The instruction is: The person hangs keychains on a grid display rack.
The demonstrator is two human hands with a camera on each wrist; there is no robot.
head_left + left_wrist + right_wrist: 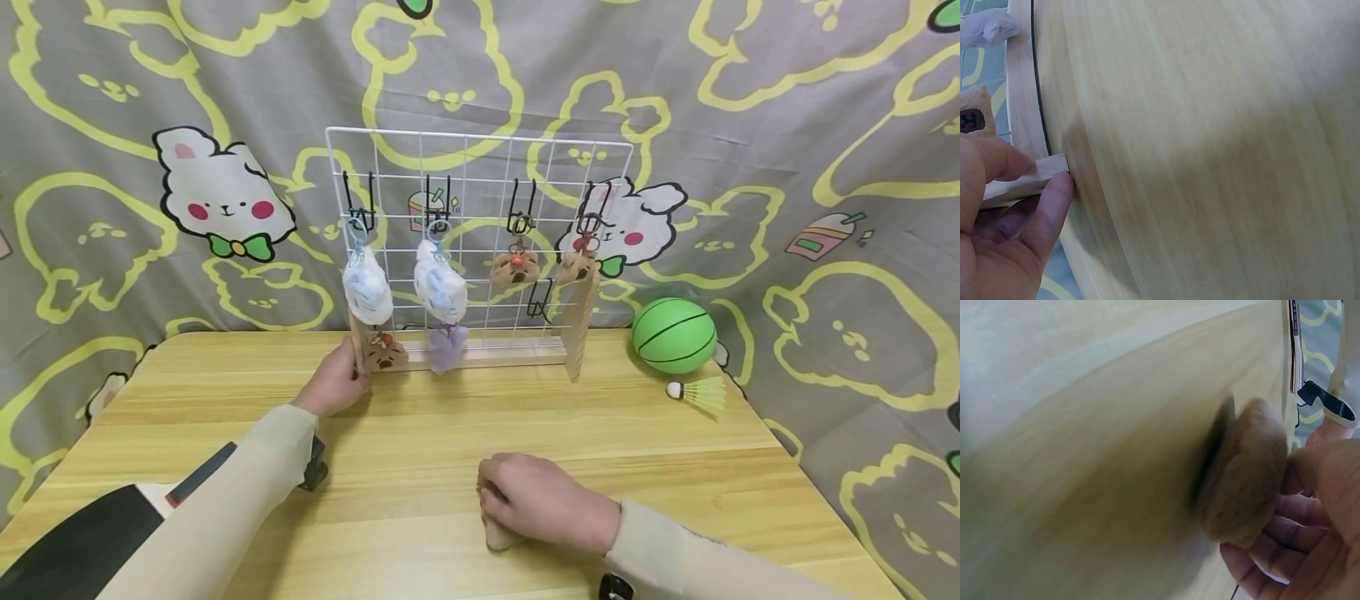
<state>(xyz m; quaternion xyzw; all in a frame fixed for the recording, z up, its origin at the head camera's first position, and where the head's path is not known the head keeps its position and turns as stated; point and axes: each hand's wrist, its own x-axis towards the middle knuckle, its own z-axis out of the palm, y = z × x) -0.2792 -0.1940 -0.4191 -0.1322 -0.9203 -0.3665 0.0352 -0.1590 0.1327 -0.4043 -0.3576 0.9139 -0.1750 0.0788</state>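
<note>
At the back of the table stands a white wire grid rack [480, 137] on wooden supports. My left hand [335, 379] grips its left wooden foot [1029, 178], with thumb and fingers on either side in the left wrist view. Over the front of the table, my right hand [540, 500] holds a small brown plush [1244, 475], mostly covered by the hand in the head view. Two white-and-blue plush keychains [440, 287] hang from black hooks on the rack's left half. Brown plush keychains [515, 268] hang on the right.
Low on the rack are another brown plush [386, 354] and a purple plush [447, 348]. An unused black hook [539, 298] sits lower right. A green ball [673, 335] and a yellow shuttlecock [699, 393] lie at the right. A dark, flat object [82, 546] is beside the left forearm.
</note>
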